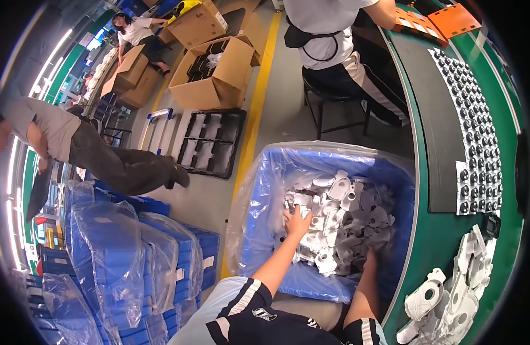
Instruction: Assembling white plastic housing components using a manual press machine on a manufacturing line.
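White moulded parts (338,221) lie in a loose heap at the bottom of a large blue tub (259,210), whose sides are draped with a clear plastic liner (242,233). Both bare hands reach down into the tub. The left hand (298,223) rests on the left part of the heap with its fingers spread apart, fingertips touching the white pieces; I cannot tell whether it is clamped on one. The right hand (369,257) dips into the heap's right side, its fingers mostly hidden, so its grip cannot be told either. Close by on the right stands a green table (420,247), with a pile of similar white pieces (457,296) at its near end and a small black device (492,225) just beyond them. Farther along it lie a dark mat (434,126) and, alongside, rows of black round pieces (475,135) on white sheets. To the left are stacked blue crates (112,253) wrapped in clear film. Past the tub, a black divided tray (237,135) lies on the floor near a yellow line (256,109). Beyond are a seated co-worker (331,43) on a black stool (334,95), an open cardboard box (201,95) and, farthest, another person (141,31) in a white top.
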A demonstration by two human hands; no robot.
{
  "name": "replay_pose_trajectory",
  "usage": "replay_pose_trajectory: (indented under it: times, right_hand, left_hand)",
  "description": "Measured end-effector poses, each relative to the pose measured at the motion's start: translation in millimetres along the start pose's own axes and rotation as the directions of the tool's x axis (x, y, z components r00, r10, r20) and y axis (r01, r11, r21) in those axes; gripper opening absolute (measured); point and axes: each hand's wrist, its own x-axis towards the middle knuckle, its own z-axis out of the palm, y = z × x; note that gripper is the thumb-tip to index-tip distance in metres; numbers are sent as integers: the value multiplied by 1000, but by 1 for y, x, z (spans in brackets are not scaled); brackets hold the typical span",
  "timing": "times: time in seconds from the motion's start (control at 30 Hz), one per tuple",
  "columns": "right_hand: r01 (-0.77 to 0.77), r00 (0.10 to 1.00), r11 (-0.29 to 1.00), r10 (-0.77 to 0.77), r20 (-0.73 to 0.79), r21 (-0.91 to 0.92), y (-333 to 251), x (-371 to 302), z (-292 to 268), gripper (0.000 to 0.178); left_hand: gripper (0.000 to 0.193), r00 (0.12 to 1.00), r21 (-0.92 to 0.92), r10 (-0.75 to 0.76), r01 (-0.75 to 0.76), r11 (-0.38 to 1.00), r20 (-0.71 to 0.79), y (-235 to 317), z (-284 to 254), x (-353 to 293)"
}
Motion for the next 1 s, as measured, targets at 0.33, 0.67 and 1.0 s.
replay_pose_trajectory:
  times: [0.33, 0.67, 1.0]
  right_hand:
    - [252, 951, 810, -309, 21, 529, 4, 16, -20, 94]
    - [-46, 994, 846, -15, 109, 531, -13, 4, -31, 109]
    - [155, 985, 928, -173, 23, 338, -9, 53, -33, 104]
  left_hand:
    - [71, 995, -81, -29, 37, 996, 92, -1, 13, 15]
    - [70, 995, -193, -2, -18, 981, -104, -15, 32, 6]
    - [72, 995, -133, 12, 2, 991, 101, -12, 25, 34]
